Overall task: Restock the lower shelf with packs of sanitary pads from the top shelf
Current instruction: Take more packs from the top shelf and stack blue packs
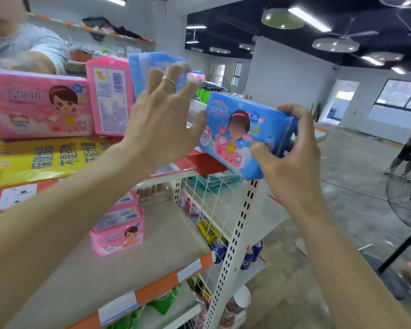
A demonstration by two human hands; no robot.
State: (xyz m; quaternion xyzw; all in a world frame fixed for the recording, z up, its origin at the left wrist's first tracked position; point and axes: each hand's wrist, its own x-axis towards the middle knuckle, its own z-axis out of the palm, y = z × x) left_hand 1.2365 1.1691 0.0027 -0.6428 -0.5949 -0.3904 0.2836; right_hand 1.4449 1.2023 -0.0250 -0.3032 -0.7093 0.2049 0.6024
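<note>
gripping the blue pack (243,132) by its 3 o'clock end, long axis running 9-to-3, the right hand (292,150) is nearer the lower shelf (119,264) at 7 o'clock, while the left hand (161,115) spreads open beside it.

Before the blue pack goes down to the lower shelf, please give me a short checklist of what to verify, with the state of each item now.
1. Right hand grips the blue pack at its end: ok.
2. Left hand free of the second blue pack: cannot tell, fingers are against it.
3. Bare space on the lower shelf beside the stacked pink packs: ok.
4. Pink packs on the top shelf stand steady: ok.
5. Held pack clear of the red shelf corner: cannot tell.
</note>
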